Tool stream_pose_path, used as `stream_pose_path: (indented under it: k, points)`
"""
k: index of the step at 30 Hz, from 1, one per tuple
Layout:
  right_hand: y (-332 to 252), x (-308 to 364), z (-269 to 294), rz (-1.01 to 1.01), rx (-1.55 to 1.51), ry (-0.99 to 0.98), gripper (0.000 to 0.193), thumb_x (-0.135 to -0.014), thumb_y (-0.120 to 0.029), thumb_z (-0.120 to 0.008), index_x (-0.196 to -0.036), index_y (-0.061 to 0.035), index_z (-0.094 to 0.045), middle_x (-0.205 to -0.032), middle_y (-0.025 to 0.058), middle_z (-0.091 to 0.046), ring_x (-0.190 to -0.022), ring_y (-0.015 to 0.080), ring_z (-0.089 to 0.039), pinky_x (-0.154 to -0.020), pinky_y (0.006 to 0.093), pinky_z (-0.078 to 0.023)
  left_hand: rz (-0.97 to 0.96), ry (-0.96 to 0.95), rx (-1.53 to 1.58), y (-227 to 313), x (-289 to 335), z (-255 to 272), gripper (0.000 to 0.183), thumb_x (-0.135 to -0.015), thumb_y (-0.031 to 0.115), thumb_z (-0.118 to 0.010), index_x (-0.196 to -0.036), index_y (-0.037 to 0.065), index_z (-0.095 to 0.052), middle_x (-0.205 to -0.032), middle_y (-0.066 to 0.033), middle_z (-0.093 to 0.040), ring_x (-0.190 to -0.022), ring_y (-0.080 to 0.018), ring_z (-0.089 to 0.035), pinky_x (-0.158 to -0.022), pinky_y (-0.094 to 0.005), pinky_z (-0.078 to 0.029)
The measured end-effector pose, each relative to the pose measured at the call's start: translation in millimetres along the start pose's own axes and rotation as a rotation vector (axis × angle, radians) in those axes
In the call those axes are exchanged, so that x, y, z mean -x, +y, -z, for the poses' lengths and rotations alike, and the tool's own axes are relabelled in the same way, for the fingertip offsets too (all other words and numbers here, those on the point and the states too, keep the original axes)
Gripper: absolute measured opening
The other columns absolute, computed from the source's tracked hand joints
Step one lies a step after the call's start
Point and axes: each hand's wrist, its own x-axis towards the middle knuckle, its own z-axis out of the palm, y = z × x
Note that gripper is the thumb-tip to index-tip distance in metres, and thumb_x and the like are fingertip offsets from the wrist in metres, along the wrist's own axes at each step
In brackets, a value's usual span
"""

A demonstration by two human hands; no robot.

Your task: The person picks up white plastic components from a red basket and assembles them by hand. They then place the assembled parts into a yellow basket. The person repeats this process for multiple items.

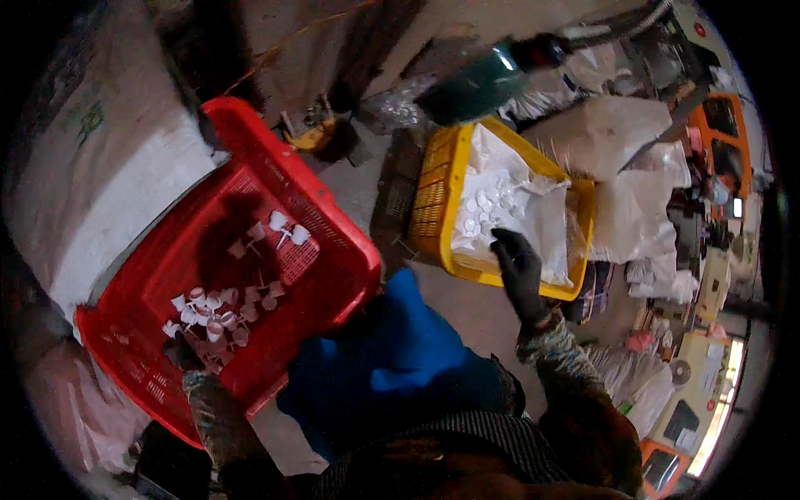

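My left hand point(182, 353), in a dark glove, reaches into a red plastic crate point(342, 229) on the left. It is at a heap of small white cup-shaped plastic pieces point(215, 331), and shadow hides how its fingers lie. A few more white pieces point(287, 231), joined by thin stems, lie farther up in the same crate. To the right, my right hand point(520, 271), also gloved, is over the near rim of a yellow crate point(433, 200), fingers apart with nothing seen in them. Inside that crate, a white liner point(542, 221) holds several small white round pieces point(483, 204).
A dark green lamp-like shade point(471, 83) on a flexible arm hangs beyond the yellow crate. Large white sacks point(617, 137) crowd its right side. Another big white sack point(108, 158) stands left of the red crate. Orange and cream machines point(721, 125) line the far right.
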Motion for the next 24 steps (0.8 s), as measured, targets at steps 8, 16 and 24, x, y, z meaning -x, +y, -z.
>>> stream_pose_path:
  k: [8,16,24]
  points:
    - [228.7,-85.8,-3.5,-0.343,0.185,-0.241,0.031,-0.085,-0.024,-0.063,-0.111,-0.0061,-0.063,-0.096,0.0084,-0.067,-0.084,0.022,-0.062,-0.076,0.034,-0.05,-0.004,-0.157,-0.002,-10.7,16.8,-23.1,0.039,-0.089,0.013,-0.061,-0.126,0.008,-0.049,-0.107,-0.0063,-0.061,-0.086,-0.019,-0.058,-0.081,-0.0353,-0.043]
    - [434.2,-148.3,-44.5,-0.061,0.561,-0.192,0.049,-0.086,-0.031,-0.062,-0.126,-0.0038,-0.053,-0.113,0.0124,-0.063,-0.099,0.0255,-0.06,-0.083,0.0368,-0.05,-0.138,-0.368,0.329,-4.1,29.0,-86.2,0.04,-0.09,0.011,-0.061,-0.128,0.006,-0.049,-0.111,-0.0063,-0.061,-0.089,-0.0176,-0.058,-0.084,-0.0352,-0.043]
    - [376.1,-151.4,-126.7,-0.207,0.468,-0.294,0.043,-0.087,-0.025,-0.06,-0.124,-0.0038,-0.055,-0.111,0.0118,-0.063,-0.097,0.025,-0.06,-0.083,0.0359,-0.05,-0.109,-0.105,0.216,117.9,16.5,-110.6,0.063,-0.084,0.039,-0.067,-0.132,0.007,-0.042,-0.108,-0.0125,-0.062,-0.089,-0.025,-0.06,-0.073,-0.0378,-0.051]
